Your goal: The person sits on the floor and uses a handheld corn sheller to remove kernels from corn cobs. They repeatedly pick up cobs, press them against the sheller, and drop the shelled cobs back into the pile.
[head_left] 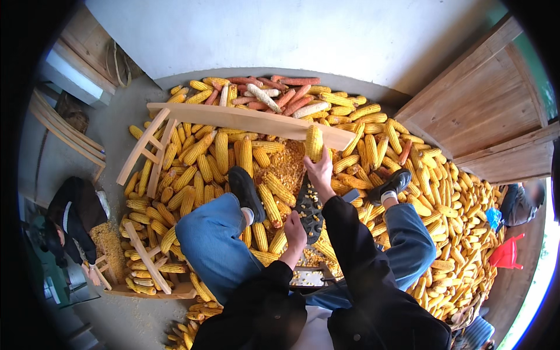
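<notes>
My right hand point(320, 172) grips the lower end of a yellow ear of corn point(313, 142), raised just in front of a wooden bench's plank. My left hand point(295, 232) is curled in beside a dark shoe sole point(311, 218) sprinkled with loose kernels; whether its fingers hold anything is hidden. Between my legs, shelled corn kernels point(286, 164) form a patch among whole yellow ears point(272, 205). Red and white cobs point(262, 98) lie on the heap beyond the bench.
An overturned wooden bench point(245, 120) lies across the heap. Another wooden bench point(148, 258) is at left. A person point(74, 218) bends at far left; another person point(523, 205) is at far right near a red plastic chair point(507, 253). A wooden panel point(485, 100) stands by the wall.
</notes>
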The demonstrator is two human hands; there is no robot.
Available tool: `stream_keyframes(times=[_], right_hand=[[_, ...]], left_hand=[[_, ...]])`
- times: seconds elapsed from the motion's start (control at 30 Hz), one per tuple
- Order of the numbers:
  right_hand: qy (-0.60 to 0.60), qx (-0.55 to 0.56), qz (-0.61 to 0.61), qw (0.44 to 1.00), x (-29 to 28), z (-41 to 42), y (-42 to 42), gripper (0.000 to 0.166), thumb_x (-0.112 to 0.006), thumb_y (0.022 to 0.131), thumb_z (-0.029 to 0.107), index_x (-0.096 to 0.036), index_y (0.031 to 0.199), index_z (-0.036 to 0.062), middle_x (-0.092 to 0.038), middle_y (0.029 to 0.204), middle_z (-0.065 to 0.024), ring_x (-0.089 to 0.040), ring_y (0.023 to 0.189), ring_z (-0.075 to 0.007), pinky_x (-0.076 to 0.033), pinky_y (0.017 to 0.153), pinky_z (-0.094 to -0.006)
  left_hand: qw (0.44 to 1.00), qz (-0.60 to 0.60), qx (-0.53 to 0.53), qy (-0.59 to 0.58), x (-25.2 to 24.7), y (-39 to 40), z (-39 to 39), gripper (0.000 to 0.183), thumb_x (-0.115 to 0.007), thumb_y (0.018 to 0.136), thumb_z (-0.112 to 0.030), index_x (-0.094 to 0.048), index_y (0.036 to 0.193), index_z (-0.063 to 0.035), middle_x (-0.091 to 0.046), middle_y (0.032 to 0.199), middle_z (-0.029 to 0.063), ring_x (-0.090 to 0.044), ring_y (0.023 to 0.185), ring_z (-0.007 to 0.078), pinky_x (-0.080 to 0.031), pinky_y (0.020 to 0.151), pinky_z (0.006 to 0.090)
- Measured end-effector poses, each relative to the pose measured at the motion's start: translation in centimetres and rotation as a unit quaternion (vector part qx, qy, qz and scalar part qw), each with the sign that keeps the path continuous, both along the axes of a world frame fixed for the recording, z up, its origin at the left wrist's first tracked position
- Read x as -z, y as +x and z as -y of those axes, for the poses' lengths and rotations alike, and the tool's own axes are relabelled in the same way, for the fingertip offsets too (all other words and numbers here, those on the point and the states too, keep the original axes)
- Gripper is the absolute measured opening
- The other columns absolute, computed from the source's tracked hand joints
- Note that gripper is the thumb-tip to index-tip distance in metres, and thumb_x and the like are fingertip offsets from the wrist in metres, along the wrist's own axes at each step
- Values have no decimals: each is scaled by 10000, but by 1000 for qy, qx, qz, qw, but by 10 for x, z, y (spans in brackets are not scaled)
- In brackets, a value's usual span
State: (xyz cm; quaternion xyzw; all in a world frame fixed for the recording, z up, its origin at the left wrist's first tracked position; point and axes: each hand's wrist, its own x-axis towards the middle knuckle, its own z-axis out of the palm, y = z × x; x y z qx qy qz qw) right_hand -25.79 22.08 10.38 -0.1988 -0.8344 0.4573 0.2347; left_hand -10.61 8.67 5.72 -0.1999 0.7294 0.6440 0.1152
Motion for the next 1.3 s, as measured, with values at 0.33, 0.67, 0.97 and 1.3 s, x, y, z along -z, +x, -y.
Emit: stream_keyframes(times=[0.33,0.67,0.97,1.3], right_hand=[[-244,-29,94,965,-39,40,198,709,-771,840,223,-458,1407,-66,-674,1028,-161,-658,831,-219,-556,735,-348],[105,-31,112,988,-29,62,187,805,-803,781,227,-422,1425,-68,-552,1089,-260,-555,980,-393,-476,866,-486],[105,11,94,990,42,-15,-4,699,-774,792,252,-488,1353,-51,-538,1147,-255,-562,997,-389,-495,811,-493],[-782,-69,-47,617,6,-32,96,589,-415,988,424,-545,1334,-36,-679,1173,-187,-683,971,-270,-583,790,-373]], left_hand=[[998,-37,-24,47,8,-1,2,534,-432,1077,-401,-577,822,45,-546,694,60,-474,676,160,-394,637,373],[996,-24,-40,78,39,-1,2,517,-467,1064,-398,-624,867,53,-603,715,83,-512,688,165,-427,652,376],[989,2,-49,140,12,9,8,438,-459,1083,-380,-447,769,-77,-376,638,-29,-376,575,97,-321,545,318],[1000,-19,-8,7,5,-1,8,510,-425,1086,-417,-466,760,-28,-430,667,-12,-399,635,121,-344,597,338]])
